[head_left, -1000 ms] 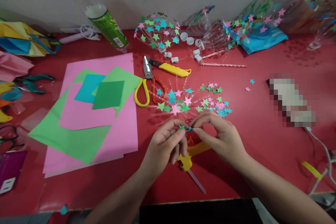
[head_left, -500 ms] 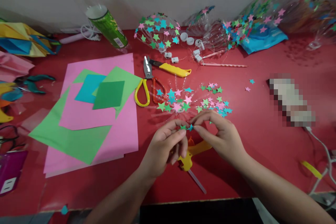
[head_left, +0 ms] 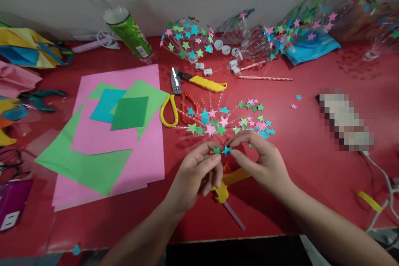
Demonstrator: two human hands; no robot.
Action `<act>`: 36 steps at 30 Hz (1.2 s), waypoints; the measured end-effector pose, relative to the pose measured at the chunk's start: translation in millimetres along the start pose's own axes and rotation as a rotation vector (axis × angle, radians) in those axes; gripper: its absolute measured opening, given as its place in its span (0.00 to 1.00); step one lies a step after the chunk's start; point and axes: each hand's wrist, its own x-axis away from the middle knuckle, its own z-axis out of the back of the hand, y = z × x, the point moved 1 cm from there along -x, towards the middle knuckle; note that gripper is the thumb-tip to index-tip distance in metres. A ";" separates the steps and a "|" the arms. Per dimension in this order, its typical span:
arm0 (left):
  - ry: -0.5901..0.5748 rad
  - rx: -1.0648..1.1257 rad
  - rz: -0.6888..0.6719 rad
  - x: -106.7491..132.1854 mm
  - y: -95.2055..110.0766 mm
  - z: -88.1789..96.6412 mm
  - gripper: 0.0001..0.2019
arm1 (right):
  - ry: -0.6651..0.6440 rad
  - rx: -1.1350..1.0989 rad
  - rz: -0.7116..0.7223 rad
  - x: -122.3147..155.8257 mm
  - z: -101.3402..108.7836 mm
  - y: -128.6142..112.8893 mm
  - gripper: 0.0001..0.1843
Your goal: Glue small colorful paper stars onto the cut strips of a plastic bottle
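Observation:
Near the table's front my left hand [head_left: 195, 172] is closed, thumb and index finger pinching at a green paper star [head_left: 216, 150]. Whether that star sits on a clear strip I cannot tell. Opposite it, my right hand [head_left: 264, 156] pinches a blue paper star [head_left: 226, 150] by its edge, close beside the green one. Just beyond the fingers, a clear plastic piece cut into strips [head_left: 213, 104] fans out, with pink, blue and green stars on it. Below my hands lies a yellow glue gun [head_left: 222, 191], partly hidden, a glue stick [head_left: 234, 216] protruding from it.
Loose paper stars [head_left: 260, 124] lie right of the strips. Scissors [head_left: 175, 97] and a yellow cutter [head_left: 207, 83] lie behind, coloured paper sheets [head_left: 149, 166] at left. Star-covered plastic pieces [head_left: 188, 37] and a green-labelled bottle [head_left: 129, 33] stand along the wall. A cable [head_left: 385, 178] runs at right.
The blue star has turned in my right fingers, so its face shows more fully beside the green star. Both hands stay almost in place.

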 end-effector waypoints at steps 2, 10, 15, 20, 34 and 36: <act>-0.004 0.003 0.005 0.2 0.0 -0.1 0.13 | -0.002 0.006 0.005 -0.2 -0.4 0.1 0.02; -0.017 0.005 0.001 -0.1 -0.3 -0.4 0.16 | 0.009 0.043 0.000 -0.3 -2.9 1.3 0.02; -0.015 -0.015 0.004 0.0 0.4 -0.4 0.17 | 0.024 0.070 0.026 -0.2 -3.6 1.4 0.02; -0.011 -0.026 0.011 -0.1 0.5 -0.3 0.18 | 0.027 0.088 0.032 0.1 -3.8 1.1 0.02; 0.000 -0.029 0.002 0.7 1.2 -1.3 0.18 | 0.039 0.084 0.067 -0.3 -3.8 0.1 0.05; -0.001 -0.038 0.006 0.8 1.5 -1.3 0.18 | 0.037 0.084 0.063 -0.4 -4.2 0.2 0.05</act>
